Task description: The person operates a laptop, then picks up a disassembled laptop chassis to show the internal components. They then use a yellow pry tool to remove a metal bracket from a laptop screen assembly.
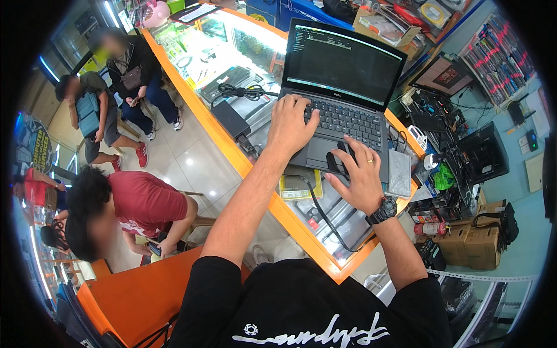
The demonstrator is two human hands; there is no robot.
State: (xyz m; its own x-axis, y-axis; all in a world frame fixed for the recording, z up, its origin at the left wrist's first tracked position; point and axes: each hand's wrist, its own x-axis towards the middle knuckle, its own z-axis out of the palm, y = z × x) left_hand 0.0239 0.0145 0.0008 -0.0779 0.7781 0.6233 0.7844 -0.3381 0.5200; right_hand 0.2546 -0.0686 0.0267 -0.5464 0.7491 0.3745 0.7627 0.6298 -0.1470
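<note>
An open black laptop (333, 152) sits on a glass-topped display counter (316, 223) with orange edges. Its screen (345, 61) is lit and shows a mostly dark window. My left hand (290, 124) lies over the left side of the keyboard (347, 123), fingers stretched out and holding nothing. Over the touchpad and right palm rest my right hand (358, 174) is spread, thumb apart, also holding nothing; it wears a ring, with a black watch (383, 211) on that wrist. Whether the fingertips press keys or the pad, I cannot tell.
Left of the laptop lie a black power adapter (230, 119) and a bundled cable (241, 90). A clear flat case (399, 173) rests at its right. A black cable (319, 211) loops over the glass. Several people sit on the left, one in a maroon shirt (148, 203).
</note>
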